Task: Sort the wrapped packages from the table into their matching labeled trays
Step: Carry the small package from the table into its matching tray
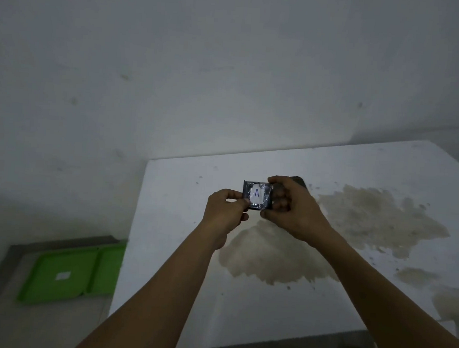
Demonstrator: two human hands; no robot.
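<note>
A pale plastered wall (202,64) fills the upper half of the view, meeting the far edge of a white, brown-stained rectangular table (180,251). The table's left edge runs down from its far-left corner, and its near edge shows at the bottom right; the tabletop to the left of the arms and toward the near edge lies bare, while the large stains spread across the middle and right. Left of the table and lower down, a bright green plastic tray (64,271) with a raised rim sits on a grey surface, a small white label at its middle; the writing on it is too blurred to read. It lies well apart from the hands. Above the table's middle, both arms reach forward. The left hand (224,214) pinches the left edge of a small dark package wrapped in clear film (256,194), which carries a white label marked "A". The right hand (291,207) curls around its right edge, fingers closed on it
</note>
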